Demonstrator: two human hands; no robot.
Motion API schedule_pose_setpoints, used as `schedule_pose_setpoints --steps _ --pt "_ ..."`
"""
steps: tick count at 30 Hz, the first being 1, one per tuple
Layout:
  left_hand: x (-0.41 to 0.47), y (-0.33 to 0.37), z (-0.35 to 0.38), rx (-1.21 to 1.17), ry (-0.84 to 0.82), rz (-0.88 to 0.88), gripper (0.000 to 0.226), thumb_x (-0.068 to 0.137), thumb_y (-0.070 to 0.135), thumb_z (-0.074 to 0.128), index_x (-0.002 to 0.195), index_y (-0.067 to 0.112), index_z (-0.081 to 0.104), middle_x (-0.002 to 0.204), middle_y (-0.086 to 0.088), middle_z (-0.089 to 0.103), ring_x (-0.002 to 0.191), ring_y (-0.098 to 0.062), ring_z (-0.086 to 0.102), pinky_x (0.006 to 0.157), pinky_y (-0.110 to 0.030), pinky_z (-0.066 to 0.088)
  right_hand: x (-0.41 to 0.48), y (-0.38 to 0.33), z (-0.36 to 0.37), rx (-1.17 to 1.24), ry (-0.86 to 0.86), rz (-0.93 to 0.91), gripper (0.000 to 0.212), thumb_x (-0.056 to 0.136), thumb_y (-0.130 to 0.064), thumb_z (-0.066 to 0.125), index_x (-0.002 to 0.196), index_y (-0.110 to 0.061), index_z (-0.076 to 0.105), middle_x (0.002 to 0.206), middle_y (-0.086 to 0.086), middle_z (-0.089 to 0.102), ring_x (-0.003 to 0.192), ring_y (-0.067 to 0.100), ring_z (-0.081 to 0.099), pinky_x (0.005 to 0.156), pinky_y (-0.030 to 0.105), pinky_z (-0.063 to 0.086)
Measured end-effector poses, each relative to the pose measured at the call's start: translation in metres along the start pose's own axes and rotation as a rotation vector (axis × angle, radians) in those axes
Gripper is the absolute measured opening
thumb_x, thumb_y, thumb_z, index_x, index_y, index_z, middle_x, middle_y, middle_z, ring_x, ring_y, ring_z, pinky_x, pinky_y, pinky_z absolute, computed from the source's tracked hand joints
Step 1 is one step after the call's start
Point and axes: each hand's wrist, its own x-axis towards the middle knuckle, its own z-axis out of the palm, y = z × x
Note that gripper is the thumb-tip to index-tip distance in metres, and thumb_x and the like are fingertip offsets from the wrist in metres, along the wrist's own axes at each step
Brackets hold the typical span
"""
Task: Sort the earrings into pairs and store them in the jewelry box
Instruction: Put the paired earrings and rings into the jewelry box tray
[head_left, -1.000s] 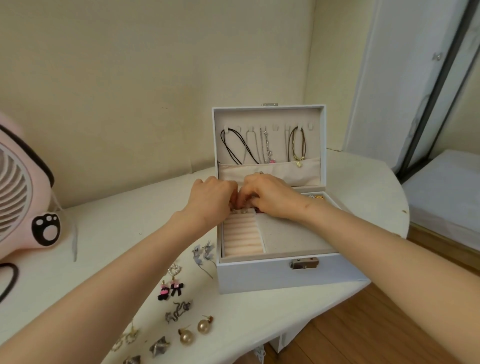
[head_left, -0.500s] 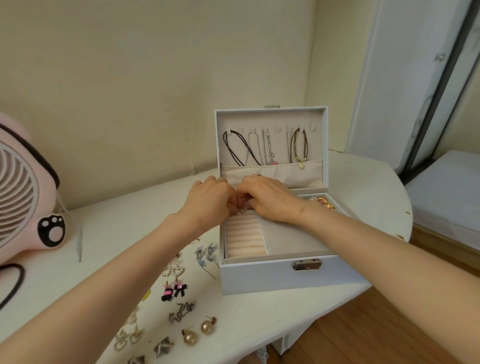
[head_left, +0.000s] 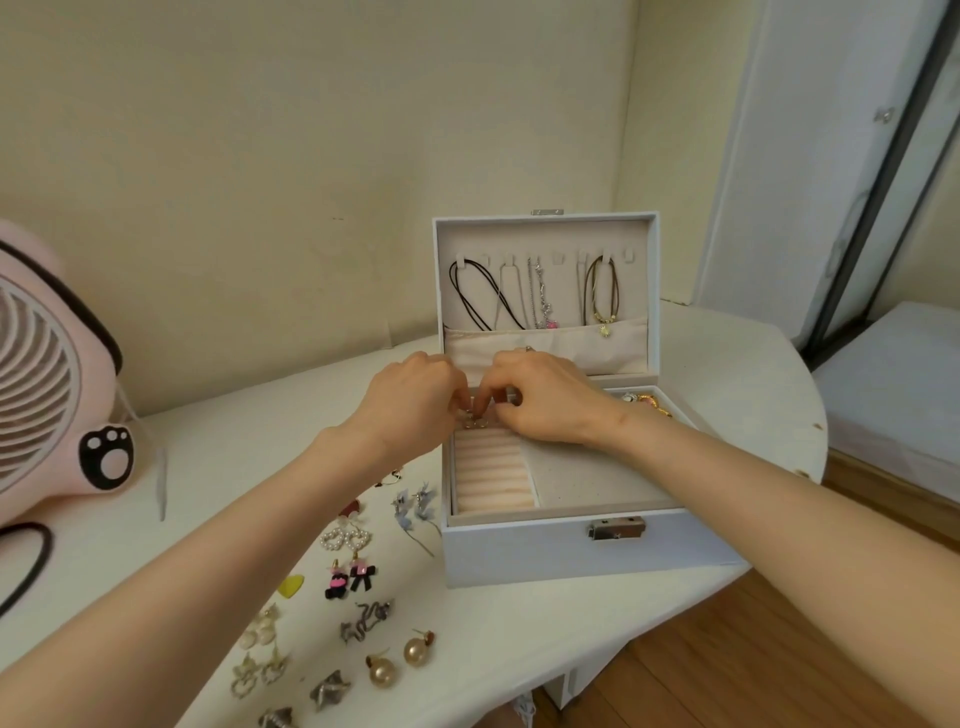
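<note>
An open white jewelry box (head_left: 519, 556) stands on the white table (head_left: 260, 452), with necklaces hanging in its lid. Both hands meet over the far end of the pink ring-roll pad (head_left: 491, 475). My left hand (head_left: 410, 405) and my right hand (head_left: 540, 397) pinch a small silvery earring (head_left: 474, 420) at the pad's top row. Left of the box lie paired earrings: blue flowers (head_left: 413, 506), pearl hearts (head_left: 345, 538), pink-and-black bows (head_left: 350, 574), silver swirls (head_left: 366, 618), gold pearls (head_left: 400, 660) and several more nearer me.
A pink fan (head_left: 52, 374) with a paw print stands at the far left, a black cord (head_left: 26, 566) beside it. Gold jewelry (head_left: 647, 402) lies in the box's back right compartment. The table's curved edge drops to a wooden floor (head_left: 753, 649) on the right.
My hands stay together at the pad's far end, with fingertips shifting slightly. The view has tilted down a little, showing more of the earrings on the table.
</note>
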Motion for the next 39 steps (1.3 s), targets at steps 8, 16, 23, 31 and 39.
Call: schedule_pose_setpoints --steps 8,16,23,31,39 --pt "-0.004 0.002 -0.001 -0.013 -0.051 0.017 0.038 0.089 0.01 0.039 0.108 0.026 0.067 0.118 -0.002 0.055 0.113 -0.024 0.044 0.085 -0.036 0.042 0.0 -0.003 0.001 0.01 0.005 0.017 0.016 0.084 -0.033 0.065 0.096 -0.025 0.072 0.094 -0.004 0.057 0.091 0.013 0.049 0.076 0.03 0.039" --pt "-0.006 0.004 -0.001 0.019 -0.059 0.05 0.039 0.092 0.011 0.037 0.114 0.027 0.065 0.122 -0.001 0.052 0.113 -0.023 0.042 0.087 -0.034 0.04 -0.008 0.001 -0.004 0.098 0.079 0.06 0.018 0.087 -0.021 0.06 0.096 -0.029 0.074 0.086 -0.009 0.056 0.079 0.007 0.044 0.072 0.026 0.033" --pt "-0.016 -0.005 -0.011 -0.075 0.096 0.051 0.039 0.089 0.003 0.037 0.113 0.019 0.063 0.12 -0.001 0.052 0.112 -0.022 0.049 0.08 -0.035 0.044 -0.015 -0.004 -0.014 0.099 0.125 0.097 0.016 0.088 -0.023 0.06 0.095 -0.028 0.074 0.084 -0.009 0.055 0.077 0.009 0.047 0.073 0.026 0.034" --pt "-0.044 -0.025 -0.023 -0.097 0.182 0.029 0.033 0.092 0.004 0.039 0.11 0.019 0.063 0.115 0.003 0.052 0.08 -0.012 0.039 0.065 -0.026 0.031 -0.02 -0.015 -0.014 0.017 0.046 0.159 0.024 0.088 -0.016 0.055 0.099 -0.028 0.074 0.102 -0.006 0.065 0.094 0.014 0.056 0.076 0.025 0.035" --pt "-0.073 -0.061 -0.029 -0.071 0.036 -0.076 0.013 0.092 0.017 0.049 0.094 0.019 0.061 0.097 0.008 0.056 0.08 -0.013 0.052 0.066 -0.026 0.038 -0.028 -0.047 -0.019 0.153 0.182 0.029 0.019 0.087 -0.017 0.059 0.092 -0.026 0.075 0.076 -0.015 0.053 0.066 0.001 0.043 0.073 0.026 0.037"
